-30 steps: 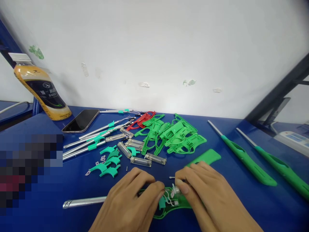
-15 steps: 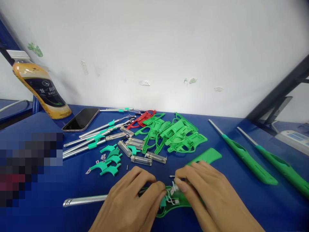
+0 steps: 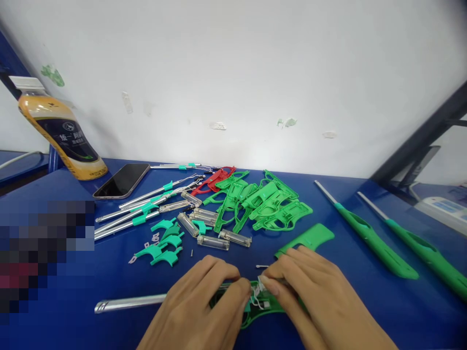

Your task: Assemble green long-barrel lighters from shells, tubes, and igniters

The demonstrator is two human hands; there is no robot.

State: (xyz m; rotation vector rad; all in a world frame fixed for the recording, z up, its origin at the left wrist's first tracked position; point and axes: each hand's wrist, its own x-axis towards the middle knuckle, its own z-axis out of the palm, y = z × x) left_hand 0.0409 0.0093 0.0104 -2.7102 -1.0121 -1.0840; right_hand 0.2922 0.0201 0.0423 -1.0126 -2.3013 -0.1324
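Low in the middle of the head view lies an open green lighter shell (image 3: 275, 305), with white wires (image 3: 260, 302) and a teal trigger inside. Its silver metal tube (image 3: 129, 303) points left. My left hand (image 3: 204, 304) is closed over the tube end of the shell, thumb and fingertips pressed together. At the handle end, my right hand (image 3: 310, 291) pinches a clear fuel tank (image 3: 261, 283), mostly hidden under the fingers. Just behind my right hand rests another green shell half (image 3: 310, 238). A thin metal pin (image 3: 261, 266) lies near my right fingertips.
Behind are piled green shell halves (image 3: 280, 209), a red shell half (image 3: 215, 181), clear tanks (image 3: 213, 242), teal triggers (image 3: 160, 249) and metal tubes (image 3: 134, 214). Two closed green lighters (image 3: 379, 243) lie right. A phone (image 3: 123, 181) and bottle (image 3: 63, 131) stand far left.
My right fingertips have shifted slightly left with the clear tank, closer to the wires. My left hand keeps its hold on the shell, barely moved.
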